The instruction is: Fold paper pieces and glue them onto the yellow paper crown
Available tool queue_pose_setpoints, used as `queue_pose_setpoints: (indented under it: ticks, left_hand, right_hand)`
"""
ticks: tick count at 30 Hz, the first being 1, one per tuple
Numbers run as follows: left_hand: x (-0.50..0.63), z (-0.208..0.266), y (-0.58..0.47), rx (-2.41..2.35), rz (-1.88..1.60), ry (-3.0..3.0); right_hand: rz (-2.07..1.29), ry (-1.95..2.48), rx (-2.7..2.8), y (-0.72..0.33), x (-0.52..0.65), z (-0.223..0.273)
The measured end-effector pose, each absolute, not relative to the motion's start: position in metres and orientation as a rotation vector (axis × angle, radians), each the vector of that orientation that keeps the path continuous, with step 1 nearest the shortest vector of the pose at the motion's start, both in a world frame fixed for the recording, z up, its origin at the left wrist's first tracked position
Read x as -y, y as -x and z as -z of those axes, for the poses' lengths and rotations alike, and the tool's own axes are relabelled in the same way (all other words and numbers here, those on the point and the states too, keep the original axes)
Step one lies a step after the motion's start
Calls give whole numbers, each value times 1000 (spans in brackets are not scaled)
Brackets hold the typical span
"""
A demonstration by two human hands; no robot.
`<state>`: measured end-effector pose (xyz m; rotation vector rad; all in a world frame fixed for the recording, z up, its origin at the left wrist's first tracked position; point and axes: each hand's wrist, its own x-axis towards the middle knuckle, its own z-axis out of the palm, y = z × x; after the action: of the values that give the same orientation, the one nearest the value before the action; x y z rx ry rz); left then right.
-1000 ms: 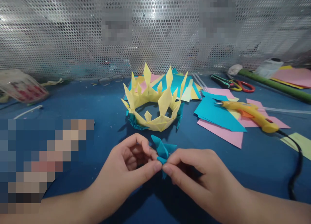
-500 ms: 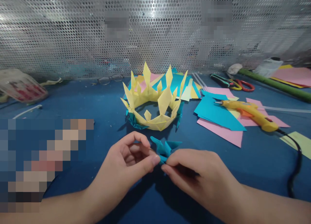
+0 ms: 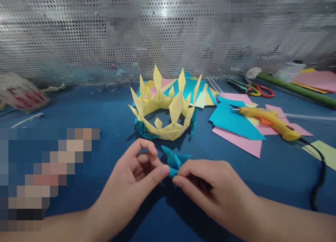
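Between my hands is a small folded blue paper piece (image 3: 172, 158) with pointed flaps sticking up. My left hand (image 3: 136, 172) pinches its left edge between thumb and fingers, the index finger bent above. My right hand (image 3: 210, 182) grips the piece's right side between thumb and index finger; the lower part is hidden by the fingers. Just beyond stands a pale yellow folded paper crown (image 3: 172, 131) with diamond-shaped points. Blue folded pieces (image 3: 143, 128) sit against the outside of its lower edge at the left and right.
To the right, a yellow glue gun (image 3: 273, 119) with a black cord lies over blue and pink paper sheets (image 3: 236, 119). Scissors (image 3: 264, 90), a cutter (image 3: 238, 86) and a green rod (image 3: 296, 88) lie farther back. Glasses (image 3: 118, 83) rest near the perforated metal screen (image 3: 168, 42). At left stands a plastic tub (image 3: 22, 93).
My hands and the blue paper piece have shifted slightly left and up in view, and the piece is turned a little. Both hands keep hold of it.
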<state>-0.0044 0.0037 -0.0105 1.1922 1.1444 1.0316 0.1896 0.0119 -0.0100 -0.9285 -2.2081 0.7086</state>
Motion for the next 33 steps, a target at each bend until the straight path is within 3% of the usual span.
queue_pose_setpoints:
  ticks: [11, 21, 33]
  left_hand:
    - [-5, 7, 4, -1199, -1096, -1195]
    - [-1, 9, 7, -1146, -1092, -1551]
    - [1, 6, 3, -1222, -1103, -1520]
  right_hand:
    - [-814, 838, 2165, -190, -8, 10]
    - [-1037, 888, 1994, -192, -9, 7]
    - [-771, 811, 2017, -194, -9, 10]
